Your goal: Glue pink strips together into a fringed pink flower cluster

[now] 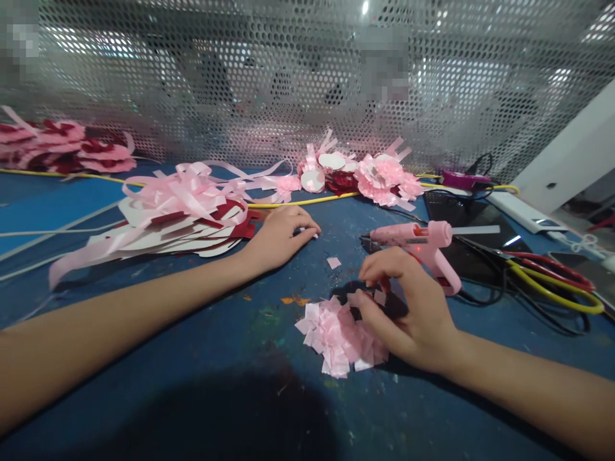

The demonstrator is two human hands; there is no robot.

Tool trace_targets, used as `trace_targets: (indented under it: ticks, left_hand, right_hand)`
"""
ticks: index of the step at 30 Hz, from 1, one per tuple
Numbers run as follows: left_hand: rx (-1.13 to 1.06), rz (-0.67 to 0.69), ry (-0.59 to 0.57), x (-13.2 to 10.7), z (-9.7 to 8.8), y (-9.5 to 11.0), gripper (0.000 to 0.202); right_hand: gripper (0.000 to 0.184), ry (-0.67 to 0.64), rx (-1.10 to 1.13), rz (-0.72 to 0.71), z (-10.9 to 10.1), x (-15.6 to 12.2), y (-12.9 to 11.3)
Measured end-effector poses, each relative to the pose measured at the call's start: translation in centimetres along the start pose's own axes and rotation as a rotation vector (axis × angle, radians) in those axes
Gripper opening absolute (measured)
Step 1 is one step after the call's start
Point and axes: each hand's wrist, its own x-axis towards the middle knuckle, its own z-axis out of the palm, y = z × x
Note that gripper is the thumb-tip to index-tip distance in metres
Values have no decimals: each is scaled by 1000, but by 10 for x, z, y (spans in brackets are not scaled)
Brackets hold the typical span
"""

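Note:
My right hand [406, 307] grips a half-made pink ribbon flower [339, 333] on a dark backing, fingers curled over its top edge, low on the blue table [216, 384]. My left hand [281, 234] lies further back, fingers bent and pinching a small pink ribbon piece [307, 232] against the table. Another small pink square [333, 262] lies loose between the hands. A pink glue gun [423, 246] stands just behind my right hand, nozzle pointing left.
A heap of pink ribbon loops on white and dark red card cutouts [177, 214] lies left of my left hand. Finished pink flowers [379, 176] sit at the back, more [62, 147] at far left. Red and yellow scissors [552, 275], cables and a perforated metal wall [288, 77].

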Motion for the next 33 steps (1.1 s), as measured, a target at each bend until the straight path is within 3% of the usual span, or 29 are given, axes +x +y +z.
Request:
trace_targets:
  ticks: [7, 11, 14, 24, 33]
  left_hand:
    - [-189, -98, 119, 0, 1, -7, 40]
    - [-382, -174, 171, 2, -1, -7, 19]
    - [-437, -223, 188, 4, -3, -4, 19]
    - [-346, -232, 192, 2, -1, -4, 14]
    - [-282, -153, 202, 1, -1, -7, 17]
  right_hand:
    - [20, -11, 13, 11, -1, 0, 0]
    - [17, -27, 19, 4, -3, 2, -1]
    - [12, -43, 30, -18, -3, 3, 0]
    - [13, -41, 175, 96, -4, 4, 3]
    - [11, -81, 230, 6, -4, 3, 2]
